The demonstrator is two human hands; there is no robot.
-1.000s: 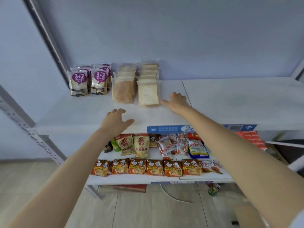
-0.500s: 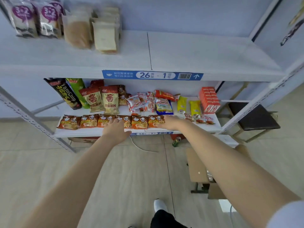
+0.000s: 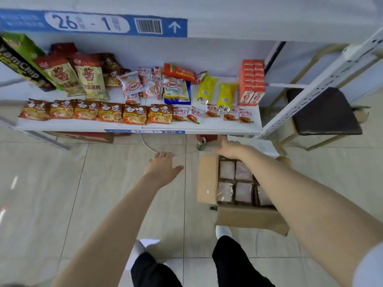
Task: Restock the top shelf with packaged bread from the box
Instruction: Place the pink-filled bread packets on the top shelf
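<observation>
An open cardboard box (image 3: pixel 207 183) stands on the floor at the right, packed with several clear-wrapped bread packs (image 3: pixel 235 183). My right hand (image 3: pixel 230 149) hovers over the box's far edge, fingers spread, holding nothing. My left hand (image 3: pixel 162 165) hangs open above the floor tiles, left of the box. Only the front edge of the top shelf (image 3: pixel 269 19), with its blue label strip (image 3: pixel 93 22), shows along the top of the view; the bread on it is out of sight.
The lower shelf (image 3: pixel 207 126) holds rows of snack packets, noodle packs and orange cartons. A dark-seated stool (image 3: pixel 323 112) stands right of the white shelf upright (image 3: pixel 323 79). My legs and white shoes are at the bottom, near the box.
My view has dropped from the top shelf down to the floor. Both hands came down from the shelf, and the box of bread has come into view under my right hand.
</observation>
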